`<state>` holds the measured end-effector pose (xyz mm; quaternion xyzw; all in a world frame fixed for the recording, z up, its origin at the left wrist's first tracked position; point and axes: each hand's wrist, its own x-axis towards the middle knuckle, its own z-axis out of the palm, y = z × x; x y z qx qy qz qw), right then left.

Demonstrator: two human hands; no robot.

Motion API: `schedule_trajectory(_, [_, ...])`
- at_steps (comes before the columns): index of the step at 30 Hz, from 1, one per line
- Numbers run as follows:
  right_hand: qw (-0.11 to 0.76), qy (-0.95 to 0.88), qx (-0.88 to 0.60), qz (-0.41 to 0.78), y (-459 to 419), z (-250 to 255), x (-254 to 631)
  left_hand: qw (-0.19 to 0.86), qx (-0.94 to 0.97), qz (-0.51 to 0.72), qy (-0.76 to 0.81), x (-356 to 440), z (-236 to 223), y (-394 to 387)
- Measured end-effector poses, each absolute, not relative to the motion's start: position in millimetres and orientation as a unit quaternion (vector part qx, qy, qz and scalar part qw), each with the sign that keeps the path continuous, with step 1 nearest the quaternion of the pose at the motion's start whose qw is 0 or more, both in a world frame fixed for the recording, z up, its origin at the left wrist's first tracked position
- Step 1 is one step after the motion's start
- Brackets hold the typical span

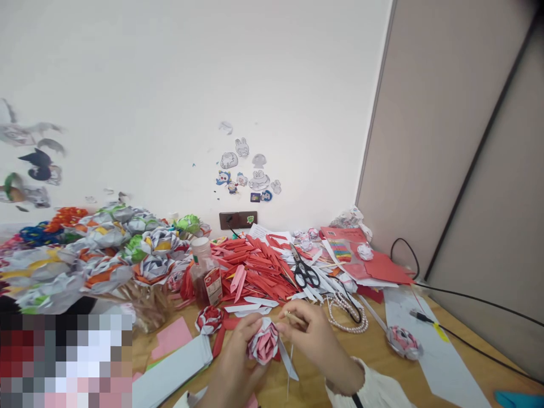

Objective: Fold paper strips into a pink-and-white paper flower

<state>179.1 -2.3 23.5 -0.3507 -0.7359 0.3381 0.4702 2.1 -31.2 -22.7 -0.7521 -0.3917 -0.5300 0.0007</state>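
Note:
My left hand (238, 354) is closed around a pink and white folded paper flower (264, 341), holding it above the table. Close to the flower's right side, my right hand (310, 334) pinches a small pale stick-like piece (294, 318); its exact kind is unclear. A white paper strip (289, 361) slants down beside the flower, and a thin pale strand hangs near it. A red and white paper flower (209, 320) lies just left of my left hand. Beyond my hands spreads a heap of red folded paper strips (255, 266).
Black-handled scissors (306, 276) rest on the paper strips, near a bead string (361, 327). A jar (203, 272) stands behind the red flower. Many paper flowers (106, 235) fill the left. Another flower (403, 341) lies right, by a black cable (463, 343). White paper (174, 368) is stacked front left.

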Motion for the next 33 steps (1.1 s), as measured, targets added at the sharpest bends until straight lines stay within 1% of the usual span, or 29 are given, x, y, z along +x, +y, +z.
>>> schedule_trajectory(3, [0.464, -0.77, -0.355, 0.255, -6.0, 23.3, 178.3, 0.012, -0.754, -0.53, -0.388, 2.6, -21.6, -30.7])
schedule_trajectory(6, [0.477, -0.787, -0.36, 0.156, -9.5, 21.9, 176.4, 0.035, -0.751, -0.53, -0.393, 2.3, -23.4, -29.3])
schedule_trajectory(8, [0.482, -0.791, -0.358, 0.114, -10.2, 19.8, 175.2, 0.056, -0.748, -0.53, -0.395, 1.7, -25.5, -28.0])
schedule_trajectory(16, [0.496, -0.804, -0.327, 0.028, -9.6, 12.0, 171.8, 0.076, -0.753, -0.517, -0.399, 0.3, -31.2, -26.8])
schedule_trajectory(22, [0.495, -0.812, -0.305, -0.051, -13.5, 9.8, 168.9, 0.079, -0.749, -0.531, -0.389, 0.1, -29.7, -26.4])
schedule_trajectory(24, [0.511, -0.799, -0.316, -0.024, -14.4, 9.8, 168.2, 0.075, -0.747, -0.532, -0.392, 0.2, -29.0, -26.6])
schedule_trajectory(25, [0.517, -0.79, -0.328, 0.013, -14.4, 10.2, 168.0, 0.071, -0.746, -0.533, -0.392, 0.3, -28.8, -26.8])
schedule_trajectory(27, [0.513, -0.773, -0.352, 0.123, -13.1, 11.8, 168.2, 0.062, -0.748, -0.533, -0.391, 0.2, -28.3, -27.6])
schedule_trajectory(30, [0.467, -0.747, -0.362, 0.304, -8.3, 16.0, 170.0, 0.037, -0.753, -0.532, -0.386, -0.4, -27.2, -29.6])
schedule_trajectory(33, [0.42, -0.715, -0.343, 0.441, -4.0, 21.6, 172.7, -0.004, -0.76, -0.53, -0.376, -0.6, -25.2, -31.8])
